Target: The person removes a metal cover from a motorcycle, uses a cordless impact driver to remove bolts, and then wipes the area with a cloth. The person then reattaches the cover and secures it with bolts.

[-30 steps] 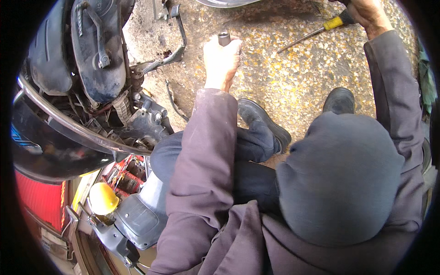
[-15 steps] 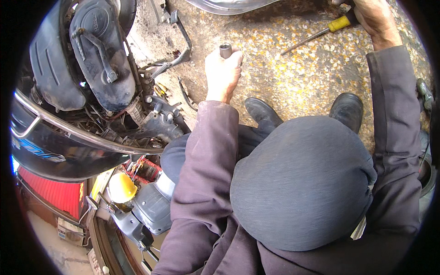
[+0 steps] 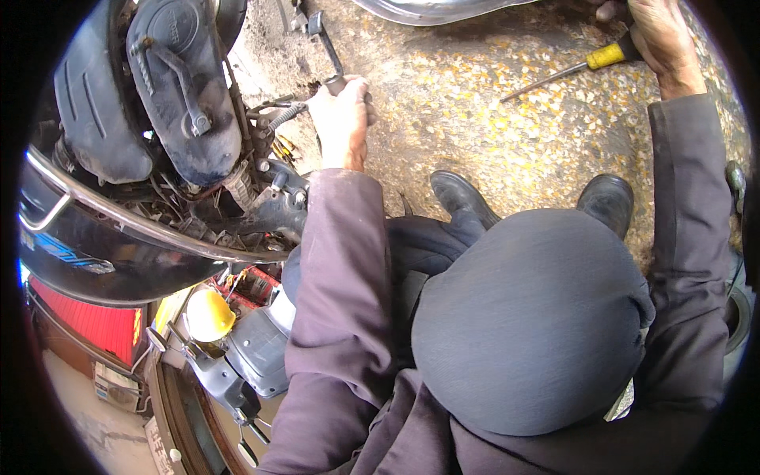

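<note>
A short metal tube like a socket (image 3: 336,84) stands up out of my closed left hand (image 3: 340,119). Just beyond it lies a black bent metal lever (image 3: 326,46), partly hidden by the tube and fingers. I cannot tell whether they touch. My right hand (image 3: 661,43), at the upper right, is wrapped around the black end of a screwdriver (image 3: 606,55) with a yellow band. Its long thin shaft points left and down over the speckled floor. Left of my left hand stands a motorcycle (image 3: 186,95) with its dark side covers and a mess of exposed parts.
A shiny metal rim (image 3: 435,12) curves in at the top edge. My black shoes (image 3: 608,202) rest on the speckled floor (image 3: 475,134). A scooter (image 3: 257,352) with a yellow helmet (image 3: 210,315) stands at the lower left, near a red shutter (image 3: 83,321).
My left hand has moved left with the metal tube, up to the black lever. The right hand keeps its grip on the screwdriver. The view has shifted slightly.
</note>
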A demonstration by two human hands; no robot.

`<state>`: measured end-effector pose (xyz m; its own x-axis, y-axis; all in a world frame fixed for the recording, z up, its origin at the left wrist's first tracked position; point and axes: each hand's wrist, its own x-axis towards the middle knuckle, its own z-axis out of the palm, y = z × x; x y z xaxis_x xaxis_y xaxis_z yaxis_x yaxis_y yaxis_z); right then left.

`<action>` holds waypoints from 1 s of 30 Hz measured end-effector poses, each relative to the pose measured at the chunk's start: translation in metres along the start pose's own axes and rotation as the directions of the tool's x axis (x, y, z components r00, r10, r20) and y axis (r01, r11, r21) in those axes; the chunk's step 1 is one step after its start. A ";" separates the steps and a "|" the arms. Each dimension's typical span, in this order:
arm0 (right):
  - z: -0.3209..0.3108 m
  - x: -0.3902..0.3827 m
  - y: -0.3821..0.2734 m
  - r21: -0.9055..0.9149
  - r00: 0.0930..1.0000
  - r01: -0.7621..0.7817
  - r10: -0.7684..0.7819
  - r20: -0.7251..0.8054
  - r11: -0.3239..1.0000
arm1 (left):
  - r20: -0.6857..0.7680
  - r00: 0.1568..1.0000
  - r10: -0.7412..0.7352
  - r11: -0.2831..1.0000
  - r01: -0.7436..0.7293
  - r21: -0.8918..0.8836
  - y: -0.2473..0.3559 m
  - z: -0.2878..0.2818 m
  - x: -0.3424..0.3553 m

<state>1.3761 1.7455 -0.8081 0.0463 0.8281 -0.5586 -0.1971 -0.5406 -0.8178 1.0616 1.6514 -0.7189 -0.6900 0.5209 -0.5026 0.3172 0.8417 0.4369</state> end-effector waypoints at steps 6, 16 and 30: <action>-0.008 0.009 0.010 0.049 0.999 0.011 -0.010 -0.030 0.999 | -0.183 0.982 0.056 0.986 -0.083 -0.145 -0.007 -0.030 0.056; -0.026 -0.016 -0.018 0.002 0.994 -0.091 0.090 0.059 0.996 | -0.226 0.973 -0.034 0.943 -0.043 -0.329 -0.027 -0.048 0.169; -0.033 -0.073 -0.060 0.111 0.997 -0.038 0.045 -0.059 0.993 | -0.113 0.881 0.460 0.814 -0.368 0.450 0.022 -0.010 0.229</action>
<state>1.4167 1.7125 -0.7221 0.0955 0.7927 -0.6020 -0.3066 -0.5520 -0.7754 0.9042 1.7872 -0.8169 -0.5349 0.8300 -0.1577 0.8045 0.5574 0.2052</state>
